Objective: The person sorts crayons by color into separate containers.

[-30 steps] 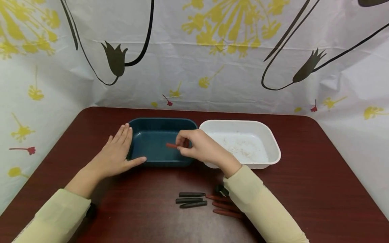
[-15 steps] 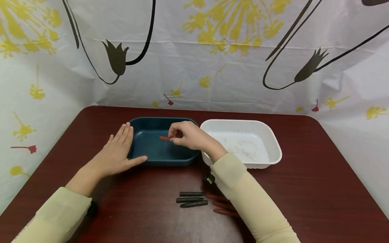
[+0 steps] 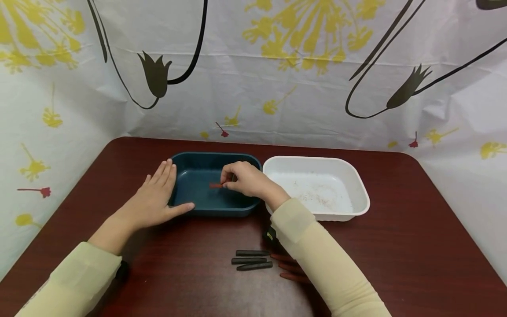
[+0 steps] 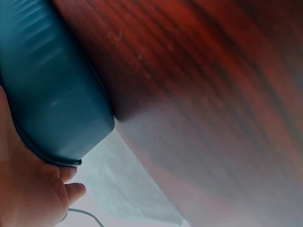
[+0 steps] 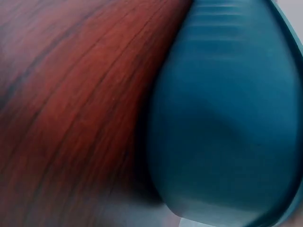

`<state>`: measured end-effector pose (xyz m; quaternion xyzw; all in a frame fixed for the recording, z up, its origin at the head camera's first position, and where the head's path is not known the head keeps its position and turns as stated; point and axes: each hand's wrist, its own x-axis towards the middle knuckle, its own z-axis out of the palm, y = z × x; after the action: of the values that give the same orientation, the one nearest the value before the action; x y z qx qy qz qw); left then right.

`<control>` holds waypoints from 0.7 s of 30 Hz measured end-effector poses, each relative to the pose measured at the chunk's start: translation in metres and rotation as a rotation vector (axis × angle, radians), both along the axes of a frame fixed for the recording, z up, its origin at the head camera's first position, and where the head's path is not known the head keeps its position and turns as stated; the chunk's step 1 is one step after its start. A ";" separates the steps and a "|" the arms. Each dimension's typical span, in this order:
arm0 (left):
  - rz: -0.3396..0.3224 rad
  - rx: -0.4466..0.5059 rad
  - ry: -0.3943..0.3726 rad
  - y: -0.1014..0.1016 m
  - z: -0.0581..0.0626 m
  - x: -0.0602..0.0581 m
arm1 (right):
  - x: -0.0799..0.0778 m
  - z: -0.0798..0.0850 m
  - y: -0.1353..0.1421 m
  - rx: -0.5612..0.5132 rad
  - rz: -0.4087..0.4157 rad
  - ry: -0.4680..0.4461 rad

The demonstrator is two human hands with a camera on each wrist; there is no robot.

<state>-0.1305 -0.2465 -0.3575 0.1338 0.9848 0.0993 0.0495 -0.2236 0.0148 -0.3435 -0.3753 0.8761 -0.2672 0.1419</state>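
Note:
My right hand [image 3: 246, 179] is over the right part of the dark teal tray [image 3: 218, 211] and pinches a red crayon [image 3: 215, 186] between thumb and fingers. The crayon points left, low inside the tray; whether it touches the bottom I cannot tell. Flat fingers of my left hand [image 3: 152, 201] rest along the tray's left rim, with the thumb at its front edge. In the left wrist view, part of the left hand [image 4: 33, 194] shows at the rim below the tray's outer wall [image 4: 57, 94]. The right wrist view is mostly filled by the tray's outer wall [image 5: 222, 118].
A white tray [image 3: 366, 204] with brownish specks inside stands to the right of the teal one. Three black crayons [image 3: 252, 260] lie on the dark red table [image 3: 190, 273]. Beside them are several red crayons [image 3: 293, 277], partly hidden by the right sleeve [image 3: 328, 259].
My right hand has moved left and away from me over the teal tray with the red crayon, then dipped slightly. The left hand has stayed on the rim.

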 end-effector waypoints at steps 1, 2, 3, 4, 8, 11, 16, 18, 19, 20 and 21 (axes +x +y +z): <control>-0.001 0.000 0.001 0.000 0.000 0.000 | 0.000 0.000 0.000 0.010 -0.005 0.005; -0.001 0.000 0.002 0.000 0.000 0.000 | 0.000 0.000 0.000 0.020 -0.011 0.012; -0.002 0.001 0.003 0.000 0.000 0.000 | 0.000 0.000 0.000 0.029 -0.015 0.016; -0.003 0.001 0.004 0.000 0.000 0.000 | 0.000 0.000 0.000 0.037 -0.020 0.020; -0.005 0.007 0.006 -0.001 -0.001 0.000 | 0.000 -0.001 0.001 0.058 -0.032 0.032; -0.006 0.011 0.007 -0.001 -0.002 0.000 | 0.000 -0.001 0.001 0.069 -0.044 0.033; -0.009 0.019 0.009 -0.002 -0.002 0.000 | 0.000 0.000 0.001 0.084 -0.066 0.042; -0.010 0.020 0.010 -0.001 -0.002 0.001 | 0.000 0.001 0.001 0.086 -0.073 0.047; -0.010 0.020 0.010 -0.001 -0.002 0.001 | 0.000 0.002 0.002 0.087 -0.076 0.053; -0.010 0.020 0.009 -0.001 -0.002 0.001 | 0.001 0.003 0.002 0.087 -0.079 0.060; -0.010 0.020 0.009 -0.001 -0.002 0.001 | 0.001 0.004 0.003 0.087 -0.082 0.061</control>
<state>-0.1297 -0.2480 -0.3592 0.1398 0.9833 0.1081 0.0443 -0.2228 0.0179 -0.3392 -0.3407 0.9055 -0.2227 0.1203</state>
